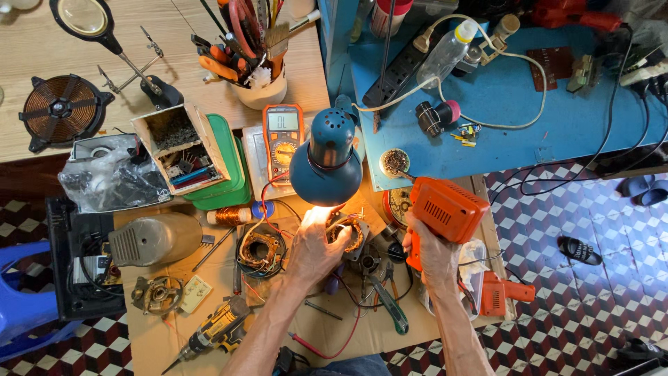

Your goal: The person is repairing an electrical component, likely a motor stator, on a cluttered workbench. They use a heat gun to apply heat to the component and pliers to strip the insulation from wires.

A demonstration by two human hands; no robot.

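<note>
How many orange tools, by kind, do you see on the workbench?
Orange soldering gun, held in the right hand: 1
Second orange gun-shaped tool, lying at the bench edge: 1
Orange multimeter: 1
Total: 3

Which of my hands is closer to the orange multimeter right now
Left. Your left hand holds the motor stator under the blue lamp, just below and right of the orange multimeter. Your right hand grips the orange soldering gun, farther right.

An electrical repair workshop: a multimeter (282, 134), wound motor coils (259, 251), a tool-filled cup (259, 89) and a power strip (399, 72) crowd the worktops.
</note>
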